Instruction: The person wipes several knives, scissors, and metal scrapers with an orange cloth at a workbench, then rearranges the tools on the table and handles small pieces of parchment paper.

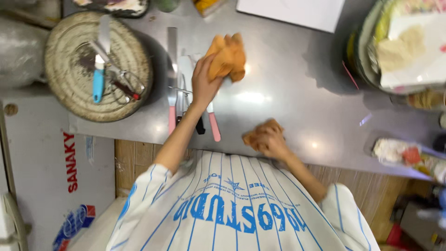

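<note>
My left hand (203, 84) reaches forward over the steel table (288, 93) and grips a crumpled orange cloth (227, 56), held just above or on the tabletop. My right hand (274, 143) is closed over a second bunched orange-brown cloth (257, 135) pressed on the table near its front edge. Beneath my left wrist lie several long flat spatulas with pink handles (214, 126) and a long metal blade (172, 60). My white striped shirt (232, 209) fills the bottom of the view.
A round crusted turntable (69, 88) at the left carries a blue-handled tool (97, 83) and metal utensils. A white board (297, 11) lies at the far edge. Stacked trays with cake scraps (404, 46) stand right; a wrapped packet (404, 153) lies near the front right.
</note>
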